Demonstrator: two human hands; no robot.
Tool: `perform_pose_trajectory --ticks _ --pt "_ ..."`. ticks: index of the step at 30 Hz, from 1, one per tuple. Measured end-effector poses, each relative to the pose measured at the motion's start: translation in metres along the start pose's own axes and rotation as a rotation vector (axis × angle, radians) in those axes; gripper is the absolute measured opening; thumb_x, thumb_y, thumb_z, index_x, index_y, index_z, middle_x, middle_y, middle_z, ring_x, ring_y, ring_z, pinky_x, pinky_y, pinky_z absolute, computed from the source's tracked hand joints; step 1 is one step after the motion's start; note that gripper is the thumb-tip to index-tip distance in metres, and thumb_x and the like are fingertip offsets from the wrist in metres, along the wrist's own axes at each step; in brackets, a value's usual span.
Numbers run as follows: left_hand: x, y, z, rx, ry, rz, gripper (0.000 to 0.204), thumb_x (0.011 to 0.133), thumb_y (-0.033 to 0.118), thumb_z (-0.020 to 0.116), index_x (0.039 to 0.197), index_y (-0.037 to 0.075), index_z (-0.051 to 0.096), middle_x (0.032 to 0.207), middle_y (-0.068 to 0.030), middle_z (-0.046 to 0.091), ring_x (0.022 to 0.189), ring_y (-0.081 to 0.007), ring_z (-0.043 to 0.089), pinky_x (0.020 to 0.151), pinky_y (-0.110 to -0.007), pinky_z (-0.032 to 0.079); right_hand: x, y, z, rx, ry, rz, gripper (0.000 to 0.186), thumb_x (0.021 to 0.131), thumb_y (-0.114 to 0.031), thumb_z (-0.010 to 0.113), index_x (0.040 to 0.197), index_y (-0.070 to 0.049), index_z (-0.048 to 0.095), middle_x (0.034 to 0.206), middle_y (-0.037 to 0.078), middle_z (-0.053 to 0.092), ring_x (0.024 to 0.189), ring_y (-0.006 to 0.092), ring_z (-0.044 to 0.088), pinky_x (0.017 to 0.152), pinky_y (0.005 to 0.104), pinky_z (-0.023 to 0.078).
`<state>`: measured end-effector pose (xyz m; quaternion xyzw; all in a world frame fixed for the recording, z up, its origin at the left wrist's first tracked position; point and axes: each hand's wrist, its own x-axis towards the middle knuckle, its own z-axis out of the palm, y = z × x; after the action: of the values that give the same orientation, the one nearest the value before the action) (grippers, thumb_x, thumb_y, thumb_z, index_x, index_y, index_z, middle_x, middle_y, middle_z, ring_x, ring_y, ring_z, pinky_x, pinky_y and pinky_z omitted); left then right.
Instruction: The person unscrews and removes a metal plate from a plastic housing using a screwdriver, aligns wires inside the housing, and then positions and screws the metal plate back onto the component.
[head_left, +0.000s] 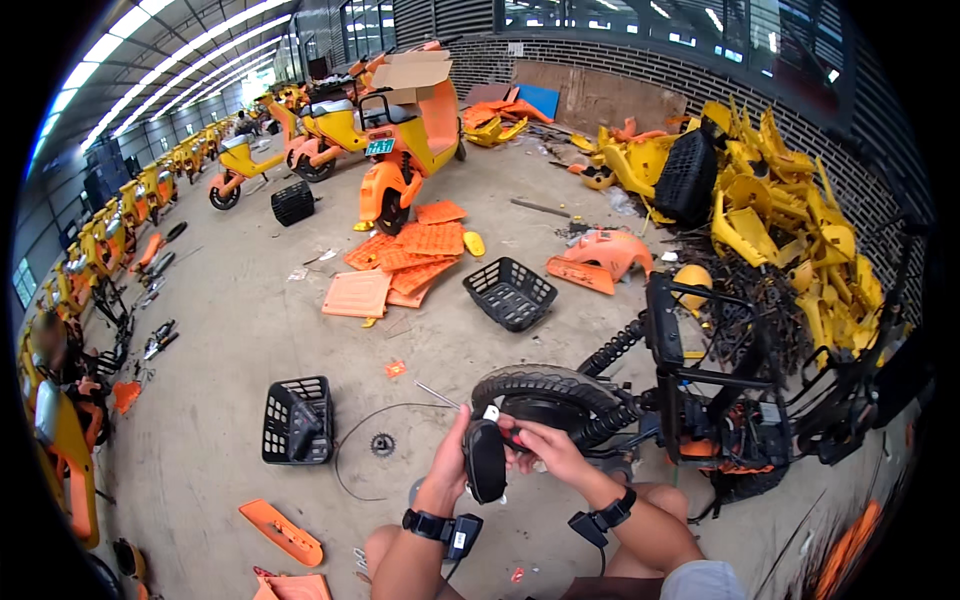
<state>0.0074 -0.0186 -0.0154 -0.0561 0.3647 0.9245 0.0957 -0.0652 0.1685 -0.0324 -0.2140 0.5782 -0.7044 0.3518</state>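
A rounded black part (485,462) with a small white piece on top is gripped in my left hand (448,455), low in the middle of the head view. My right hand (545,450) is closed around a small red piece (516,437) against the black part's right side. A thin metal rod (435,393) sticks up-left from behind my left hand; whether it joins the red piece is hidden. Just beyond my hands lies a black wheel (530,385) on a stripped scooter frame (720,400), with a coil shock absorber (612,352).
Black baskets (300,385) (510,295) lie left and ahead, near a sprocket (382,444), a cable (355,420) and orange panels (355,293). Yellow body parts (760,210) are piled at right. Parked scooters (420,140) stand behind and along the left. An orange strip (280,530) lies lower left.
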Motion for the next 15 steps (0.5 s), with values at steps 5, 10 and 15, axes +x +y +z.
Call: perform_pose_trajectory --ticks 5,10,15 --pt "-0.009 0.01 0.005 -0.016 0.088 0.06 0.082 0.097 0.067 0.025 0.126 -0.004 0.053 0.086 -0.019 0.067 0.073 -0.0271 0.067 0.071 -0.036 0.056 0.007 -0.005 0.021 0.064 0.086 -0.006 0.034 0.1 -0.027 0.056 0.124 -0.003 0.06 0.073 -0.001 0.057 0.056 0.0054 0.05 0.049 0.0204 0.04" --pt "0.004 0.015 -0.001 -0.197 0.169 0.155 0.082 0.096 0.07 0.021 0.123 0.0 0.056 0.088 -0.012 0.067 0.076 -0.0237 0.069 0.072 -0.034 0.057 -0.003 -0.004 -0.008 0.006 0.452 -0.232 0.032 0.099 -0.02 0.055 0.124 0.0 0.056 0.08 0.008 0.065 0.054 0.0074 0.05 0.049 0.0208 0.039" --pt "0.011 0.021 -0.007 -0.268 0.205 0.336 0.077 0.097 0.067 0.025 0.124 0.001 0.053 0.09 -0.0116 0.066 0.085 -0.027 0.068 0.08 -0.041 0.057 -0.027 -0.018 -0.009 -0.071 0.53 -0.439 0.04 0.091 -0.026 0.059 0.119 0.002 0.056 0.085 0.014 0.063 0.057 0.0133 0.053 0.051 0.0237 0.042"
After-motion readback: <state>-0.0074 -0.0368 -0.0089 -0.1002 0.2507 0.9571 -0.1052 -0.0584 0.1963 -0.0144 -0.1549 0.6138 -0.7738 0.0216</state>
